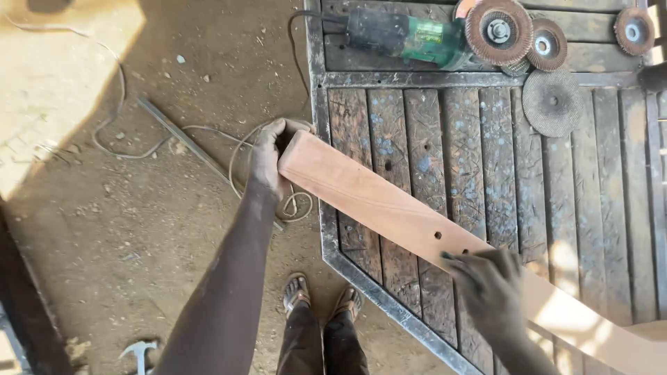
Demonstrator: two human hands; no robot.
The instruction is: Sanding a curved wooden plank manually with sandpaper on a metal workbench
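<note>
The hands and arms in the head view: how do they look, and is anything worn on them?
Both hands are bare, with no gloves, rings or watch to be seen. The left hand and its long forearm are dusty, and no sleeve reaches into view. The right hand is also coated in dark grime; its wrist is uncovered too.

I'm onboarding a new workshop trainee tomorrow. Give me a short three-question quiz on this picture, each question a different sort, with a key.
1. True or false: the left hand grips the end of the wooden plank.
2. Where does the right hand rest? A) on the angle grinder B) on the plank beside its drilled holes C) on the hammer
3. Fill in: the grinding discs lie on the slatted ____.

Key: 1 true; 2 B; 3 workbench.
</note>
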